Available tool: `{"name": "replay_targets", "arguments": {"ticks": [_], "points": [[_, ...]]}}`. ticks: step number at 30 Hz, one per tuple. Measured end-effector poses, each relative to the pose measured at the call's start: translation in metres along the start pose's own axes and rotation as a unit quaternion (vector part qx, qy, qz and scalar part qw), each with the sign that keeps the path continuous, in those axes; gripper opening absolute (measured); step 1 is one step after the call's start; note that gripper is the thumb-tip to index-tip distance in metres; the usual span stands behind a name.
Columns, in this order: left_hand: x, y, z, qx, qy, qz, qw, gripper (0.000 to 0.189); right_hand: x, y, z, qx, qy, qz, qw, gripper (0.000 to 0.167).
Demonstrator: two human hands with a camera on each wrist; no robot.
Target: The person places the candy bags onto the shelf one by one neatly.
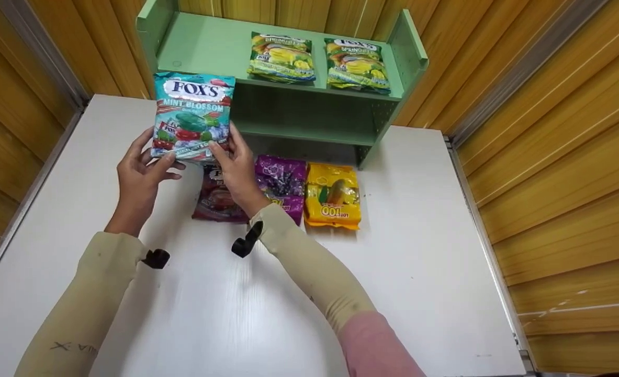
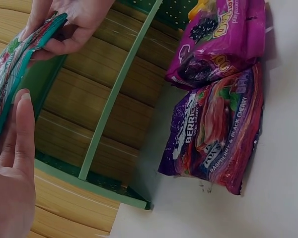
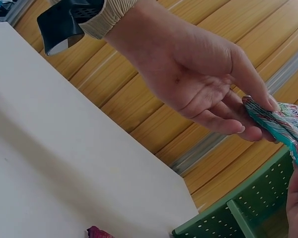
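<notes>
A teal bag of Fox's Mint Blossom candy [image 1: 194, 112] is held up, its printed front facing the head camera, overlapping the left end of the green shelf. My left hand [image 1: 137, 178] pinches its lower left corner, thumb in front and fingers behind. At the lower right edge, my right hand [image 1: 242, 175] pinches it the same way. The right wrist view shows the bag [image 3: 288, 124] edge-on between the right thumb and fingers. Below the hands lies a dark Berries candy bag [image 2: 213, 129], partly hidden by the right hand in the head view.
The green shelf [image 1: 204, 42] carries two yellow-green Fox's Spring Tea bags, a left one [image 1: 282, 57] and a right one [image 1: 358, 65], on its top board. In front of it, a purple bag [image 1: 283, 183] and a yellow bag [image 1: 333, 196] lie on the white table [image 1: 419, 262].
</notes>
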State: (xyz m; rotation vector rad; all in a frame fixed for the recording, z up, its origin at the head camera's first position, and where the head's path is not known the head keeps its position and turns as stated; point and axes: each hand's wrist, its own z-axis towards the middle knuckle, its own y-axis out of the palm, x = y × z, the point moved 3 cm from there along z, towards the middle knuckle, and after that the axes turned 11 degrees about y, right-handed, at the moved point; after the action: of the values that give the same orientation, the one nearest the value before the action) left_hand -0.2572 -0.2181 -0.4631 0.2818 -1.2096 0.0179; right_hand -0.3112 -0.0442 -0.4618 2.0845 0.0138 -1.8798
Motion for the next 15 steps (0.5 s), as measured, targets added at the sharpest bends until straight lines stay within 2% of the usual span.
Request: {"name": "replay_targets", "arguments": {"ticks": [10, 15], "points": [[0.001, 0.006, 0.009, 0.003, 0.002, -0.003, 1.0, 0.067, -0.007, -0.005, 0.01, 0.004, 0.003, -0.006, 1.0, 0.062], [0.001, 0.009, 0.013, 0.006, 0.0, 0.01, 0.9999, 0.067, -0.011, -0.008, 0.014, 0.002, 0.001, -0.013, 0.9999, 0.062]]}}
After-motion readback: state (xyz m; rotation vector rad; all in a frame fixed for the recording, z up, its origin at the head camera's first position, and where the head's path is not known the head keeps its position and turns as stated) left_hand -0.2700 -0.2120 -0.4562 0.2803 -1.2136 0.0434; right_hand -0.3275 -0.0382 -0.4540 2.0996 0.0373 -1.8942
